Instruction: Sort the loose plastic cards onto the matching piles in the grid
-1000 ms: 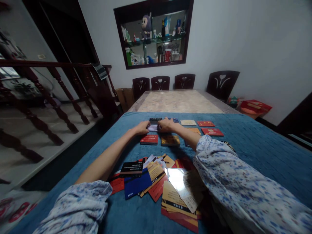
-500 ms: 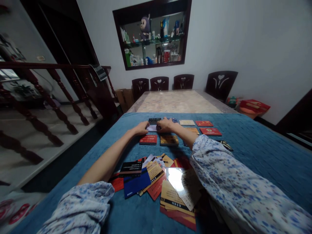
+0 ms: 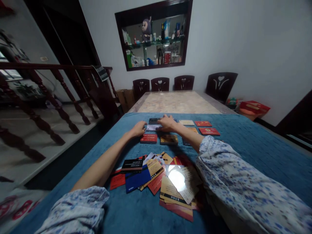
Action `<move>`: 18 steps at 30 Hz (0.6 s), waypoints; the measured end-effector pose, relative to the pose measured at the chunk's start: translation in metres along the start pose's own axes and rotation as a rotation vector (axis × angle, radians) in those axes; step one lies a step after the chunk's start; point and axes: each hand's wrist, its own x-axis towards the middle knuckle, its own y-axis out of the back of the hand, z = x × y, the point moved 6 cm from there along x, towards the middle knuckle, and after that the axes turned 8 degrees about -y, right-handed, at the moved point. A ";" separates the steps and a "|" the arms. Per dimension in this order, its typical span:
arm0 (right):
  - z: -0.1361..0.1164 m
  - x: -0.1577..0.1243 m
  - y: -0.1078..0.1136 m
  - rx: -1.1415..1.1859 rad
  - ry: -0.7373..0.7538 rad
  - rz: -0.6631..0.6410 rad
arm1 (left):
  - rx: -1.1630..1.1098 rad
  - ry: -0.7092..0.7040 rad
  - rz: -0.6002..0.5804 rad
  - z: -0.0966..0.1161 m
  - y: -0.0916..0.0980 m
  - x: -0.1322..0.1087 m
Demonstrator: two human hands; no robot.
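Both my arms reach far across a blue cloth (image 3: 255,152). My left hand (image 3: 138,129) and my right hand (image 3: 167,123) meet over a pale card (image 3: 153,127), fingers curled on its two ends. Around it lie cards set out in rows: a dark card (image 3: 154,120) behind, a red card (image 3: 149,138) and a brown-gold card (image 3: 169,139) in front, a cream card (image 3: 186,122) and two red cards (image 3: 209,131) to the right. A loose heap of cards (image 3: 158,178) lies near me between my sleeves.
Beyond the cloth the marble table top (image 3: 176,101) runs to several dark wooden chairs (image 3: 184,82). A wall niche (image 3: 154,35) holds bottles and a plush toy. A wooden stair railing (image 3: 56,94) stands left. Red bags (image 3: 253,107) sit on the floor right.
My hands stay on the pale card; the right hand has shifted slightly farther away and up. The view has tilted a little.
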 end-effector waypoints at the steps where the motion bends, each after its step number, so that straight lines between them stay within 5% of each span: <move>1: -0.001 -0.003 0.002 -0.001 0.007 0.017 | 0.005 0.002 0.012 0.001 0.002 -0.003; 18: -0.003 -0.084 0.013 0.018 0.108 0.165 | 0.011 -0.087 0.091 0.076 0.020 -0.061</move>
